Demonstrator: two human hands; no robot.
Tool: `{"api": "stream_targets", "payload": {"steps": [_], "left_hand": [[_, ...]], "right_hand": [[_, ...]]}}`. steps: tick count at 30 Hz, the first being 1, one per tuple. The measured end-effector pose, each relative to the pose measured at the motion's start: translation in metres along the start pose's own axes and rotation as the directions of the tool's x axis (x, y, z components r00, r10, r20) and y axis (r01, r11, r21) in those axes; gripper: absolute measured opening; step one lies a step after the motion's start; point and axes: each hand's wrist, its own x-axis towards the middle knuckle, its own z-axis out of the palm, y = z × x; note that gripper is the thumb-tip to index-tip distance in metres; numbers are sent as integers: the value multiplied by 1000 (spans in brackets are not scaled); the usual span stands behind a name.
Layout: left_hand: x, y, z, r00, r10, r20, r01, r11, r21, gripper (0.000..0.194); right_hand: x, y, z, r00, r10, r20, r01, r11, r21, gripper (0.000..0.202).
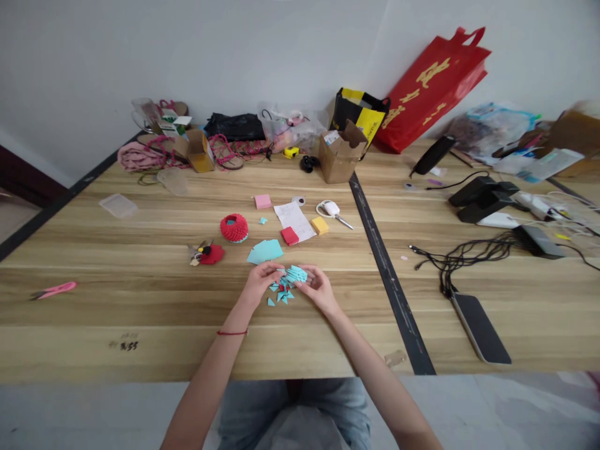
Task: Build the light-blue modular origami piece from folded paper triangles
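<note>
My right hand (319,289) is closed on a cluster of light-blue folded-paper pieces (297,274), stacked in rows. Opposite it, my left hand (263,279) pinches what looks like a small light-blue paper piece at the cluster's left side; the fingers partly hide it. Below both hands, loose blue folded pieces (282,296) lie on the table in a small heap, with a bit of red among them. A stack of light-blue paper sheets (265,251) rests just beyond my left hand. Farther off stands a round red folded-paper piece (234,228) with a blue base.
Red (289,235), yellow (320,225) and pink (263,201) paper pads lie around a white printed sheet (287,215). Pink-handled snips (54,290) are at the left. A phone-like dark slab (482,328) with cables lies right. Bags and a cardboard box (342,156) line the wall.
</note>
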Motion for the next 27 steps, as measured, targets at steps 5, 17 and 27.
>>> {"api": "stream_targets", "payload": {"steps": [5, 17, 27], "left_hand": [[1, -1, 0, 999, -32, 22, 32, 999, 13, 35], [-1, 3, 2, 989, -125, 84, 124, 992, 12, 42], [-3, 7, 4, 981, -178, 79, 176, 984, 35, 46]], "right_hand": [[-1, 1, 0, 1000, 14, 17, -14, 999, 34, 42], [-3, -3, 1, 996, 73, 43, -74, 997, 34, 43], [-4, -4, 2, 992, 103, 66, -106, 993, 44, 42]]}}
